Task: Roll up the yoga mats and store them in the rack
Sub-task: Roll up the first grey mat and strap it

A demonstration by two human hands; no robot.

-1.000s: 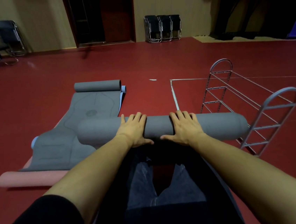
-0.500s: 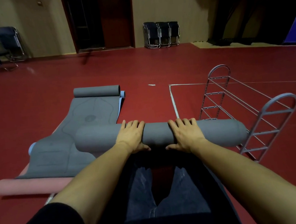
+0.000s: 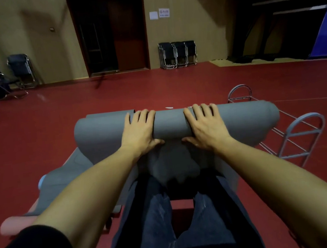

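Note:
A thick grey rolled yoga mat (image 3: 171,126) lies crosswise in front of me, raised off the floor with a loose tail hanging below it toward my legs. My left hand (image 3: 139,133) grips the roll left of its middle, fingers over the top and thumb underneath. My right hand (image 3: 205,127) grips it right of the middle the same way. The metal wire rack (image 3: 299,133) stands on the red floor to the right, partly hidden behind the roll's right end. A second grey mat (image 3: 70,170) lies flat at the left, over a pink mat (image 3: 17,224).
Folded chairs (image 3: 177,54) stand against the far wall beside a dark door (image 3: 111,34). Another chair (image 3: 21,70) and dark gear sit at the far left. Shelving and a blue panel (image 3: 326,32) fill the back right. My legs in jeans (image 3: 181,223) are below the mat.
Both hands have lifted the rolled grey mat up off the floor, and my view has tilted upward. The roll now hides the far rolled end of the other grey mat.

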